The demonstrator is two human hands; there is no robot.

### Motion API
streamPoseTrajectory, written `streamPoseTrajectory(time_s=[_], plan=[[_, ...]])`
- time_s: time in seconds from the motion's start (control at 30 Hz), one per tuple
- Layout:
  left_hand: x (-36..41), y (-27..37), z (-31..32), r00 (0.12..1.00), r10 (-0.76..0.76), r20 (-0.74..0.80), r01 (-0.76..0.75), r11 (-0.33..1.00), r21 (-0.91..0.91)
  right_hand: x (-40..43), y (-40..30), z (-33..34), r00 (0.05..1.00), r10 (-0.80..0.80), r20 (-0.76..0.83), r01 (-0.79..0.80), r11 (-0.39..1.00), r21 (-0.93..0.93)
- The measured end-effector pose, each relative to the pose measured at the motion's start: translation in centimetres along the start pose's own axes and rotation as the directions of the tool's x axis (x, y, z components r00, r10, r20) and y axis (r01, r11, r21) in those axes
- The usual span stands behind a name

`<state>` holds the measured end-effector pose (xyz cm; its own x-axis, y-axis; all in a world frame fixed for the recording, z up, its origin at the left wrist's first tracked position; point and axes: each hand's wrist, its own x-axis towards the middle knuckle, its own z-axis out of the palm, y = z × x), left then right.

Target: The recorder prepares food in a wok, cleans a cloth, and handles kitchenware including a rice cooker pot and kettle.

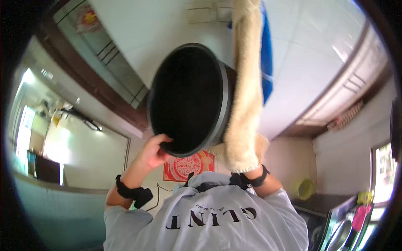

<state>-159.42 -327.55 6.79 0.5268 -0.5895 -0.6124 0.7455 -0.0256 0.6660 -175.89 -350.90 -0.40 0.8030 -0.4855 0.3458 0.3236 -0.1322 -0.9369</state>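
Note:
My left hand [157, 151] grips the near rim of a black round bucket-like container [190, 100] with a grey band near its rim. The container's dark opening faces up toward me; its inside is too dark to make out. Along its right side lies a long beige fuzzy cloth [246, 94], reaching up to the picture's top edge and slightly blurred. The cloth hides my right hand; only the wrist with a black band [259, 179] shows below it. Whether those fingers hold anything cannot be seen. A blue object [267, 56] shows partly behind the cloth.
A red patterned mat [189, 166] lies on the floor near my body, with a dark cable [158, 194] beside it. At the right are a yellow-green bin [305, 189] and a counter [329, 219] with a metal pan [340, 233]. A dark brown frame [94, 84] runs along the left.

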Motion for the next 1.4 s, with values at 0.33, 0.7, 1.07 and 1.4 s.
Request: streamPoseTrajectory(time_s=[0.33,0.7,1.07,1.4], plan=[[-1.8,-0.8,-0.4,0.995,-0.102,-0.024,0.104,0.94,0.325,1.5,0.4,2.9,0.996,-0.08,0.029,0.082,0.995,-0.052],[-1.8,-0.6,3.5,0.929,-0.248,0.274,0.203,0.962,0.183,2.7,0.2,6.2,0.981,-0.144,0.128,0.149,0.988,-0.027],[-1.6,3.6,4.0,0.983,0.123,0.139,-0.127,0.992,0.019,5.5,-3.1,4.8,0.896,-0.407,-0.178,0.422,0.905,0.055],[0.1,1.8,4.0,0.98,0.068,0.188,-0.009,0.954,-0.301,6.1,-1.2,7.4,0.951,-0.283,-0.124,0.298,0.946,0.129]])
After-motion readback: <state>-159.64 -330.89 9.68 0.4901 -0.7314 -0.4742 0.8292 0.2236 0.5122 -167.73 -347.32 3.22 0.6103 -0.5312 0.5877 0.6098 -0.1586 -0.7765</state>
